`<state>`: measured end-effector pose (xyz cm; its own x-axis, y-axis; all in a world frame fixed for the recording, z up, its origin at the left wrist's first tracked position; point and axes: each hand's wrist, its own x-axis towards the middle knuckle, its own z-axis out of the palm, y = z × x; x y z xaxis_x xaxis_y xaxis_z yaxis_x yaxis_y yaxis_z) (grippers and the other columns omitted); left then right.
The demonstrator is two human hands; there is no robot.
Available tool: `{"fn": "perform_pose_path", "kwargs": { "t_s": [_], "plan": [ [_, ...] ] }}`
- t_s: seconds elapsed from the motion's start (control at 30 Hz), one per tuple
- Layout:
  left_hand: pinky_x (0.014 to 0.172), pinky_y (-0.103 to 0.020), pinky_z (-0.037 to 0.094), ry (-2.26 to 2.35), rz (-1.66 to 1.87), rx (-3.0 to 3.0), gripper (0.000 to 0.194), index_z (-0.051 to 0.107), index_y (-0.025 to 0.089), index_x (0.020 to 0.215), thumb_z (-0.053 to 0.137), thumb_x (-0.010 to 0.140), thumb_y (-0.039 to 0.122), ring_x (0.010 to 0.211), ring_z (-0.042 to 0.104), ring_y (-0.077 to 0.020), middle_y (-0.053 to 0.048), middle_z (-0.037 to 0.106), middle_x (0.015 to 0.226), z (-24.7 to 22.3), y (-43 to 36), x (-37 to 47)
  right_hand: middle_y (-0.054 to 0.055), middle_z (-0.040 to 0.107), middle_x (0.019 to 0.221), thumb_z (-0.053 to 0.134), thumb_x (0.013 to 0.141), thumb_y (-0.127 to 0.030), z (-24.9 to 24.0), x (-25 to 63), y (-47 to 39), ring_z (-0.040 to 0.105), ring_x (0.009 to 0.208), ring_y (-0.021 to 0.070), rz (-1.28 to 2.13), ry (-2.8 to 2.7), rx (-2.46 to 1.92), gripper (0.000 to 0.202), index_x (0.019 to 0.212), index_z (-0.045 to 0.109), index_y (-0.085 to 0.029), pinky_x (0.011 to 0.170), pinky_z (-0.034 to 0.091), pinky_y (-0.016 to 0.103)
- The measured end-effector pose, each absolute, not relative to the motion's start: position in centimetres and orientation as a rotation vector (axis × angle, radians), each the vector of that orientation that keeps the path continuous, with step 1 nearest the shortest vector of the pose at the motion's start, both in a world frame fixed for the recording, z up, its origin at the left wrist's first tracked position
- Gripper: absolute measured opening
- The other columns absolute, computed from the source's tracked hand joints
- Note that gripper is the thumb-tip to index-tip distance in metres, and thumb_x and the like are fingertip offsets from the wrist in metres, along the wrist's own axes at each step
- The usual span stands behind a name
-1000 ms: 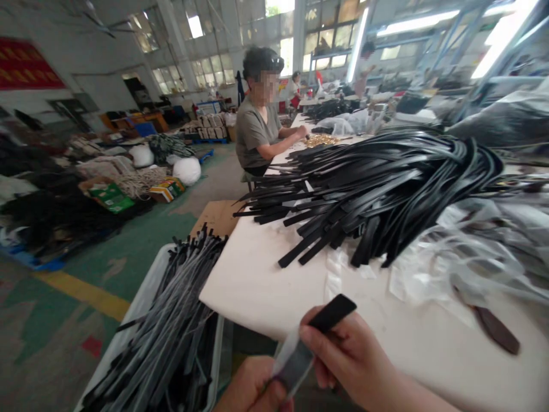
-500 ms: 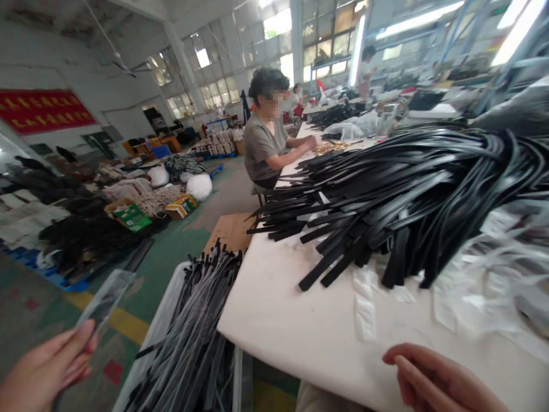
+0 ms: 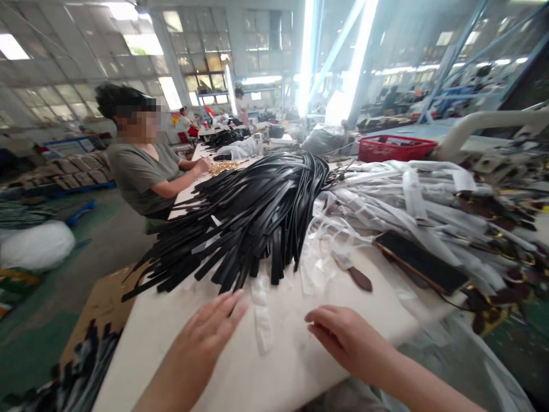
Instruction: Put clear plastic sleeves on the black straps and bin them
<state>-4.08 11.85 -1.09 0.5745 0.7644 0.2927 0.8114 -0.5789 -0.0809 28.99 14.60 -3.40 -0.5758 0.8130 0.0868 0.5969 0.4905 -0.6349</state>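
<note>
near the table's (image 3: 141,337) front edge, open, empty left hand (image 3: 206,335) and right hand (image 3: 343,337) hover before limp, light, slick-looking black straps (image 3: 253,223), probably best pinched at their loose ends.

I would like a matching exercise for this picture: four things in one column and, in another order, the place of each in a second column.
Things
1. pile of black straps
2. red basket
3. dark phone
4. left hand

Places
A. far back on the right side of the table
B. on the white plastic sleeves, right of the straps
C. in the middle of the table, ends fanned toward the camera
D. open above the table, just before the strap ends

Pairs: 1-C, 2-A, 3-B, 4-D
</note>
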Motion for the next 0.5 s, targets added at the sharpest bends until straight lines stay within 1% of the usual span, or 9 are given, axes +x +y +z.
{"fn": "perform_pose_path", "kwargs": {
  "t_s": [0.03, 0.13, 0.2, 0.27, 0.33, 0.37, 0.43, 0.47, 0.5],
  "plan": [
    [0.102, -0.043, 0.051, -1.202, -0.261, -2.693, 0.061, 0.048, 0.028, 0.139, 0.041, 0.087, -0.003, 0.131, 0.052, -0.0253, -0.003, 0.055, 0.145, -1.4, 12.9, -1.4, 0.008, 0.071, 0.089, 0.042, 0.097, -0.025, -3.4, 28.4, 14.5, 0.067, 0.082, 0.0215, 0.781, -2.41, -1.14, 0.024, 0.099, 0.066, -0.019, 0.07, 0.046, 0.029],
    [0.094, -0.044, 0.056, -1.022, -0.388, -2.866, 0.037, 0.065, 0.018, 0.118, 0.05, 0.089, 0.001, 0.118, 0.063, -0.0283, -0.011, 0.069, 0.126, -2.3, 15.6, 2.5, 0.007, 0.072, 0.089, 0.044, 0.097, -0.024, -3.2, 26.7, 13.9, 0.068, 0.08, 0.0215, 0.727, -2.547, -1.02, 0.022, 0.101, 0.066, -0.02, 0.069, 0.045, 0.029],
    [0.09, -0.041, 0.058, -1.014, -0.491, -2.897, 0.026, 0.07, 0.015, 0.106, 0.052, 0.09, 0.006, 0.104, 0.07, -0.0262, -0.011, 0.075, 0.11, -2.6, 16.8, 2.9, 0.006, 0.072, 0.087, 0.044, 0.097, -0.026, -2.9, 26.2, 13.6, 0.067, 0.077, 0.0211, 0.706, -2.602, -0.956, 0.023, 0.102, 0.066, -0.02, 0.068, 0.045, 0.029],
    [0.083, -0.035, 0.059, -1.076, -0.609, -2.882, 0.025, 0.07, 0.015, 0.099, 0.047, 0.092, 0.008, 0.091, 0.073, -0.0224, -0.01, 0.077, 0.097, -2.3, 16.8, 2.9, 0.006, 0.071, 0.086, 0.044, 0.097, -0.025, -2.5, 26.2, 13.6, 0.067, 0.076, 0.021, 0.696, -2.602, -0.922, 0.023, 0.102, 0.066, -0.02, 0.068, 0.046, 0.029],
    [0.075, -0.029, 0.06, -1.179, -0.744, -2.839, 0.03, 0.069, 0.015, 0.093, 0.041, 0.093, 0.007, 0.081, 0.072, -0.019, -0.008, 0.077, 0.087, -1.8, 15.4, 3.0, 0.007, 0.071, 0.09, 0.044, 0.097, -0.024, -2.0, 26.5, 13.8, 0.066, 0.08, 0.021, 0.706, -2.554, -0.903, 0.024, 0.105, 0.065, -0.019, 0.072, 0.048, 0.03],
    [0.072, -0.028, 0.059, -1.254, -0.824, -2.795, 0.031, 0.069, 0.016, 0.091, 0.039, 0.092, 0.006, 0.078, 0.072, -0.0181, -0.007, 0.076, 0.084, -1.5, 14.1, 3.0, 0.007, 0.071, 0.096, 0.045, 0.097, -0.023, -1.7, 26.7, 13.9, 0.066, 0.085, 0.0211, 0.721, -2.52, -0.885, 0.024, 0.109, 0.065, -0.019, 0.077, 0.049, 0.03],
    [0.072, -0.026, 0.059, -1.444, -1.004, -2.709, 0.03, 0.069, 0.019, 0.091, 0.042, 0.09, 0.006, 0.078, 0.072, -0.0175, -0.004, 0.075, 0.081, -0.9, 10.8, 3.1, 0.009, 0.067, 0.116, 0.048, 0.095, -0.021, -1.4, 27.1, 14.2, 0.062, 0.103, 0.0213, 0.763, -2.475, -0.817, 0.031, 0.123, 0.059, -0.02, 0.091, 0.048, 0.031],
    [0.073, -0.026, 0.059, -1.588, -1.15, -2.648, 0.027, 0.07, 0.023, 0.09, 0.048, 0.087, 0.009, 0.078, 0.072, -0.0179, -0.002, 0.076, 0.082, -0.7, 8.9, 3.1, 0.01, 0.062, 0.128, 0.051, 0.093, -0.021, -1.3, 27.1, 14.3, 0.057, 0.115, 0.0218, 0.787, -2.478, -0.769, 0.038, 0.132, 0.054, -0.02, 0.099, 0.045, 0.032],
    [0.069, -0.026, 0.059, -1.754, -1.266, -2.631, 0.023, 0.072, 0.028, 0.089, 0.056, 0.084, 0.012, 0.077, 0.071, -0.0183, 0.0, 0.076, 0.083, -0.5, 6.9, 3.0, 0.01, 0.054, 0.14, 0.054, 0.092, -0.023, -1.4, 27.1, 14.3, 0.05, 0.126, 0.0231, 0.814, -2.503, -0.712, 0.048, 0.139, 0.048, -0.021, 0.106, 0.04, 0.034]
  ]
}}
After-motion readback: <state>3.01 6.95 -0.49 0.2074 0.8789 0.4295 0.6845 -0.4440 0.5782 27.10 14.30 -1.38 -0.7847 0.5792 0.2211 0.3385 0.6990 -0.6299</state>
